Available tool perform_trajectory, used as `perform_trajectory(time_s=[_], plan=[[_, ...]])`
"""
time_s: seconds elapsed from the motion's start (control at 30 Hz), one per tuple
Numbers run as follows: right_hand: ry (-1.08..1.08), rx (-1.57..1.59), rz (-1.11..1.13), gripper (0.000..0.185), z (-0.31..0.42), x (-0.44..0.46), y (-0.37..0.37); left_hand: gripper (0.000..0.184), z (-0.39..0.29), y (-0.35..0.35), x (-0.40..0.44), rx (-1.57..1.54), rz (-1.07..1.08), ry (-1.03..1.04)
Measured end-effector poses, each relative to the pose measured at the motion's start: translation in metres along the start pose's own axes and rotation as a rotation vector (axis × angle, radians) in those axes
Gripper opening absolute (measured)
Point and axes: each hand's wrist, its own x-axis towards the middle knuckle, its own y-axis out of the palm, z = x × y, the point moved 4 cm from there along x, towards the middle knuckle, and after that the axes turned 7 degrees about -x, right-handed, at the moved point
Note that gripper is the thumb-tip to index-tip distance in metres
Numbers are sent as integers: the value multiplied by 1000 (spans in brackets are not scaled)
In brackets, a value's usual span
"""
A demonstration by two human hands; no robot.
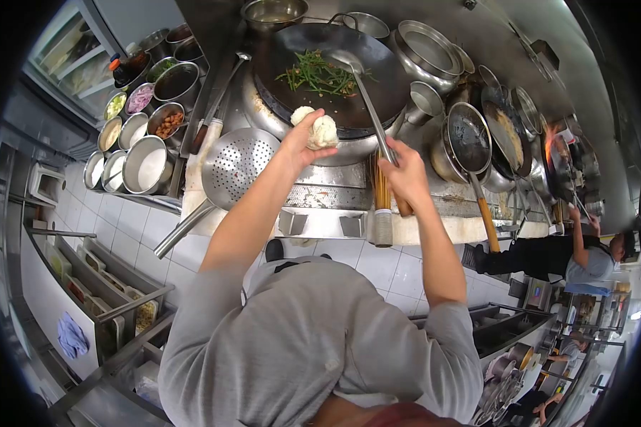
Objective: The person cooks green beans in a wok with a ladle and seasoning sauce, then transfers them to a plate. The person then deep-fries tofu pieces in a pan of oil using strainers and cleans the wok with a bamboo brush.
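A large black wok point(278, 53) sits on the burner ahead of me, with green beans point(313, 75) and small reddish bits in it. My right hand point(406, 173) grips the handle of a long metal ladle point(368, 103); its bowl rests in the wok beside the beans. My left hand point(303, 144) is closed around a crumpled off-white cloth point(324, 133) just before the wok's near rim. Below that forearm lies a perforated metal strainer point(238, 164). A bamboo wok brush point(382, 199) stands near my right hand.
Metal pots of ingredients and seasonings point(147, 164) crowd the left side. Another ladle point(221, 89) lies left of the wok. Several pans stand right, including a wooden-handled one point(470, 139). A co-worker point(584, 260) works farther right near a flaming wok point(557, 153).
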Motion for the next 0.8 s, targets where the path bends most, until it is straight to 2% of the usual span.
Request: perform_trajectory(time_s=[0.17,0.27,0.37,0.43,0.47,0.5,0.53,0.57,0.63,0.73,0.8], plan=[[193,163,268,55,24,-68,-39,20,8,5,51,-175,-89,-39],[223,133,332,57,41,-99,-76,21,10,18,26,-152,-106,-2],[263,59,372,56,62,-102,-100,18,6,38,-27,-104,-85,-53],[95,-67,384,53,60,-70,-78,18,9,34,-11,-128,-76,-19],[-58,-161,342,53,46,-40,-56,17,16,27,-6,-134,-137,41],[-191,-182,197,53,34,-12,-32,17,30,18,-6,-141,-136,53],[-62,-221,130,53,40,0,-21,17,44,8,-10,-150,-127,73],[-33,-158,56,53,42,4,-15,18,52,4,-18,-161,-117,98],[-172,-102,33,52,49,-2,-28,17,64,6,-75,-80,-84,24],[-177,-193,98,53,52,-43,-46,17,51,28,-94,-176,-35,-37],[-43,-63,226,53,53,-67,-48,18,29,32,-45,-188,-85,-6]])
